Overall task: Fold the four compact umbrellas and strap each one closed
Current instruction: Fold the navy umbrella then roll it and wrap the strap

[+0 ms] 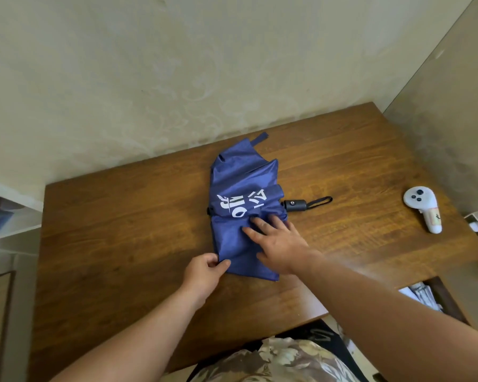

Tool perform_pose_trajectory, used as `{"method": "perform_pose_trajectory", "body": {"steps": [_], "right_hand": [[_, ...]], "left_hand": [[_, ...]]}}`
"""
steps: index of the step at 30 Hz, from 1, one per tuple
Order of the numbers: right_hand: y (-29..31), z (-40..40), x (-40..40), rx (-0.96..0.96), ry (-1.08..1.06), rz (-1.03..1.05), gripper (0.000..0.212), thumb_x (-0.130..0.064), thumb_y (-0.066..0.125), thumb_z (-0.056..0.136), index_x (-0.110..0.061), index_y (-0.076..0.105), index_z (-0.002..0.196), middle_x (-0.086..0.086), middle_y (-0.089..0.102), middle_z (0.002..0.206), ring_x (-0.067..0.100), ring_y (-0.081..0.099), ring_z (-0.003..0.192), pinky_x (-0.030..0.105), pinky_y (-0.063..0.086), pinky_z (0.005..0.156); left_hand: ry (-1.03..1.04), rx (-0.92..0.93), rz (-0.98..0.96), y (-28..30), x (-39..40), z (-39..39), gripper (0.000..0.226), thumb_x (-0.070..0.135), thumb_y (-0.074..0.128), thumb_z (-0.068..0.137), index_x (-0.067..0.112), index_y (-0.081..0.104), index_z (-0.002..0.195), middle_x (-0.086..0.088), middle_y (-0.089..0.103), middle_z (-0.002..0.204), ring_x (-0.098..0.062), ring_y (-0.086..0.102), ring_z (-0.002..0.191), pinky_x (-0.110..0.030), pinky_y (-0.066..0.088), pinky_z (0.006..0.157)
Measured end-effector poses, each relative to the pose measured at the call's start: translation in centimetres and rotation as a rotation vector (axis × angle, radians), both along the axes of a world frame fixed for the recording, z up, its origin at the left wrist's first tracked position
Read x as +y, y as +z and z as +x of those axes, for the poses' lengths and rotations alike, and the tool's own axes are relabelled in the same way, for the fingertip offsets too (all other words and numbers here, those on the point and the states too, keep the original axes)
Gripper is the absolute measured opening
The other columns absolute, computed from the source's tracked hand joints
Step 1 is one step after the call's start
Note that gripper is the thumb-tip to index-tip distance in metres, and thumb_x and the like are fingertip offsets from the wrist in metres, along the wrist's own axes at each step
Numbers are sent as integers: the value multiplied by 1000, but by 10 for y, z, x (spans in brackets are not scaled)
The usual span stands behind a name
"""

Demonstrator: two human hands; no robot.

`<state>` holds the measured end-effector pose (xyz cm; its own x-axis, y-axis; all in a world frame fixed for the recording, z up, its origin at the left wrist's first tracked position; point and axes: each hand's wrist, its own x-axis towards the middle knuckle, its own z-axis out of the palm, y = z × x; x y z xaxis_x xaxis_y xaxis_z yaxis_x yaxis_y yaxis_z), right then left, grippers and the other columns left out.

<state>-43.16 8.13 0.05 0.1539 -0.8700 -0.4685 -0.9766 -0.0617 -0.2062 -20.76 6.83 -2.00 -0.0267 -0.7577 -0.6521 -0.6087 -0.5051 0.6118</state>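
**Blue umbrella spread flat mid-table**

The umbrella (pixel 243 205) lies on the table (pixel 108 216), handle (pixel 295 205) pointing right. The left hand (pixel 204 274) pinches its near-left corner. The right hand (pixel 276 238) presses the canopy, fingers straight and apart. A white controller (pixel 424 210) sits far right.

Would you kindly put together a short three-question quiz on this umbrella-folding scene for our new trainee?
1. True or false: the strap is already wrapped around the blue umbrella.
2. Which hand pinches the canopy's near corner: A) left hand B) right hand?
3. Fill in: the white controller lies on the ____.

Key: 1. False, it sticks out loose at the far end. 2. A; the right presses flat on the fabric. 3. Table.
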Motion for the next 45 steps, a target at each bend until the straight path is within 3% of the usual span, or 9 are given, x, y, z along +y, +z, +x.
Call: {"method": "perform_pose_trajectory", "body": {"steps": [9, 12, 15, 18, 22, 28, 37, 42, 45], "right_hand": [[-3, -15, -43, 64, -33, 169, 89, -47, 56, 100, -46, -7, 162, -11, -29, 169, 34, -18, 158, 67, 7, 124], [-6, -17, -40, 78, -15, 166, 89, -45, 56, 101, -46, -8, 162, -10, -31, 168, 34, -21, 157, 67, 6, 124], [-7, -14, -38, 94, -14, 163, 88, -44, 56, 102, -44, -8, 163, -8, -33, 167, 36, -24, 156, 67, 5, 124], [-8, -14, -38, 80, -12, 144, 86, -41, 55, 102, -42, -5, 163, -7, -33, 168, 35, -23, 156, 67, 5, 125], [-9, -34, -30, 119, 18, 105, 80, -34, 51, 102, -42, 0, 164, -4, -22, 171, 30, -21, 158, 66, 3, 125], [-12, -66, 2, 223, 87, -3, 75, -23, 44, 104, -36, 2, 165, -1, -21, 172, 34, -28, 155, 67, -2, 124], [-45, -50, 59, 149, 184, 116, 69, -59, 29, 104, -51, -12, 159, -6, -23, 172, 37, -29, 154, 70, -10, 120], [-38, -68, 66, 153, 205, 162, 76, -65, 35, 101, -55, -14, 157, -10, -30, 168, 36, -29, 153, 70, -8, 121], [-34, -60, 69, 86, 132, 103, 63, -59, 40, 99, -52, 22, 158, -3, -7, 174, 36, -11, 159, 69, 0, 122]], "left_hand": [[-55, -133, -66, 6, -5, 2, 6, 30, 72, 98, 28, 72, 104, 3, 66, 107, -9, 60, 89, -29, 52, 84], [-196, -307, -572, 14, -17, -1, 23, 25, 71, 96, 25, 66, 118, -2, 56, 123, -16, 52, 106, -34, 46, 91], [-707, -251, -1013, 17, -35, -16, 48, 23, 71, 90, 18, 62, 138, -4, 55, 139, -24, 50, 128, -41, 43, 109], [-1043, -310, -979, 6, -49, -34, 67, 31, 71, 92, 18, 49, 155, -2, 45, 158, -24, 40, 148, -41, 36, 121], [-1355, -763, -731, -12, -73, -23, 82, 46, 59, 102, 24, 17, 168, -7, 4, 177, -38, 8, 160, -59, -3, 128], [-1469, -846, -608, -9, -88, -15, 85, 53, 53, 103, 31, 4, 169, 0, 6, 176, -35, -7, 162, -57, -34, 112], [-1534, -761, -652, -22, -71, 25, 66, 48, 25, 112, 25, -2, 168, -4, 10, 176, -32, 4, 162, -58, -13, 127], [-1452, -817, -414, -21, -74, 74, 72, 73, -8, 95, 44, -17, 160, 5, -24, 171, -30, -25, 158, -57, -13, 127], [-1143, -693, -498, -9, -63, 55, 58, 59, 23, 106, 43, 42, 157, 6, 31, 168, -34, 30, 155, -51, 23, 125]]}}
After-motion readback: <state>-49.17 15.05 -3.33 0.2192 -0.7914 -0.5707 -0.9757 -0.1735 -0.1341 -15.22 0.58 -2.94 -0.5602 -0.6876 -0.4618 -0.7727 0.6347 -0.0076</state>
